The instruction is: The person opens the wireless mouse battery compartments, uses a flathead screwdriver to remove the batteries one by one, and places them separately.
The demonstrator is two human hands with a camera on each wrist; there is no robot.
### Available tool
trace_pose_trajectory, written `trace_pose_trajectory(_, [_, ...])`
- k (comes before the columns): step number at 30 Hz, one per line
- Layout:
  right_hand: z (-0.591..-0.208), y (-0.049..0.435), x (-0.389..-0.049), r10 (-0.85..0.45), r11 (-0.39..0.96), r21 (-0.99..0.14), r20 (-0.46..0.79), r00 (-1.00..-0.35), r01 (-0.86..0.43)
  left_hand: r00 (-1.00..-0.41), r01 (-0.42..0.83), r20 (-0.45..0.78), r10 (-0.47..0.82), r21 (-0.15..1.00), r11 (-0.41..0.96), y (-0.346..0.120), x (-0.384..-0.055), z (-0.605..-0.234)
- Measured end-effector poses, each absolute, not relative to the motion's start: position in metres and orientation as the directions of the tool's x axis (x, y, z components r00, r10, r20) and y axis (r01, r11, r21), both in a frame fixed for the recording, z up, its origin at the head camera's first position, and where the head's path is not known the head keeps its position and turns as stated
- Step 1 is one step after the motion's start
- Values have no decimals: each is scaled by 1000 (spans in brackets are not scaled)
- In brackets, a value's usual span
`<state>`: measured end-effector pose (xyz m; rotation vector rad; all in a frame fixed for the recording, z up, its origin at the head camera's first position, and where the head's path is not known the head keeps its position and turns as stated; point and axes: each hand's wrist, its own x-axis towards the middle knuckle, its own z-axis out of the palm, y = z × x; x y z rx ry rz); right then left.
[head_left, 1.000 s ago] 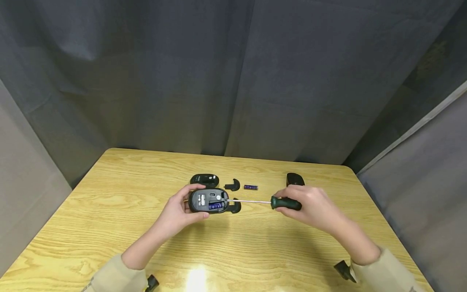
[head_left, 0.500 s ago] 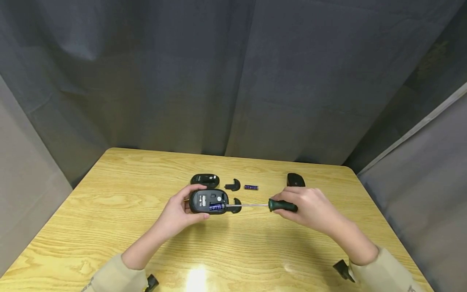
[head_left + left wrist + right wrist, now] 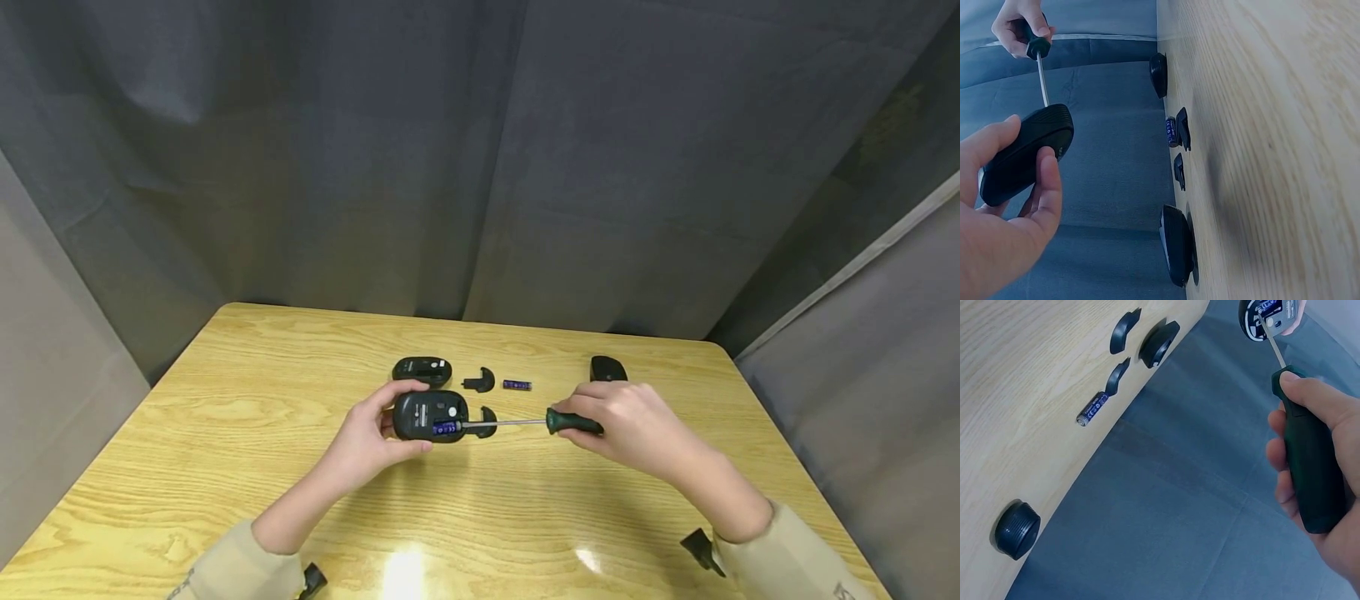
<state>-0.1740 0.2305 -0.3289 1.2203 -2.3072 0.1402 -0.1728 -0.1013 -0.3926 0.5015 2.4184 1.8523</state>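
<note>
My left hand grips a black computer mouse by its sides, raised off the table with its underside toward me. A purple battery lies in the mouse's uncovered battery slot. My right hand holds a screwdriver by its dark green handle. The screwdriver's metal shaft points left, its tip right at the battery's end of the slot. In the left wrist view the mouse shows its dark top side, and the battery in it is hidden there.
Behind the held mouse lies a second black mouse, underside up. Two curved black battery covers lie to its right, with a loose purple battery beside them. Another black mouse-like object sits at the table's back right. Grey curtains stand behind.
The screwdriver has moved left and slightly down, its tip shifting from the slot's upper part to the battery's end. The held mouse has tilted slightly and moved a little right.
</note>
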Motion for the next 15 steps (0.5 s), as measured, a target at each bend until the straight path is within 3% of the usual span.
trace_pose_trajectory(7, [-329, 233, -176, -739, 580, 122, 493, -458, -805, -942, 219, 156, 297, 957, 190, -100, -174, -394])
trace_pose_trajectory(15, [-340, 247, -182, -700, 548, -39, 525, -483, -836, -945, 144, 97, 312, 981, 133, -100, -175, -395])
